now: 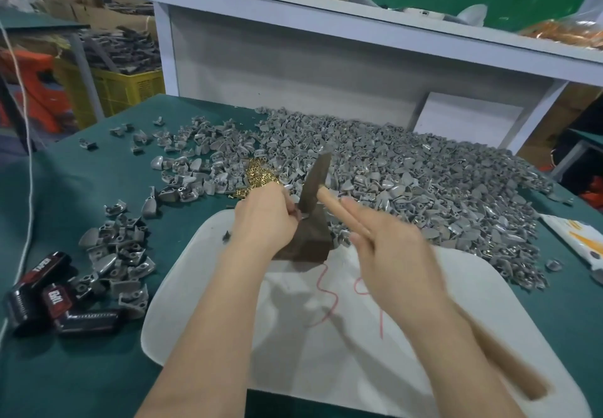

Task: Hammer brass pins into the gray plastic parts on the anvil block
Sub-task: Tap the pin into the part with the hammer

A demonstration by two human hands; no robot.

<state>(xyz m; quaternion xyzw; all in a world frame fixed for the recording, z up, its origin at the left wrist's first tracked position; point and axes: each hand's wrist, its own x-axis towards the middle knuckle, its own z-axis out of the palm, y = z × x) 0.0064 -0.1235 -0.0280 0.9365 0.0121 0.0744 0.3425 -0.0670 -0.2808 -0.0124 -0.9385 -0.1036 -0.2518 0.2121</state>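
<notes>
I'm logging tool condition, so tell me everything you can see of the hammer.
The hammer has a dark, dull metal head tapering to a narrow upward tip, and a pale round wooden handle running toward the lower right. Its head stands just over the dark anvil block; contact cannot be told. The right hand holds the handle's upper half, two fingers lying straight along it. Motion blur softens it.

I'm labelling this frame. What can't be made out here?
- Head view: whether the left hand pinches a part and pin on the anvil block; its own fingers hide that spot.
- Head view: the right hand and hammer are motion-blurred, so the finger wrap on the handle is unclear.
- Head view: the orange bag at upper right is cut off by the right edge.
</notes>
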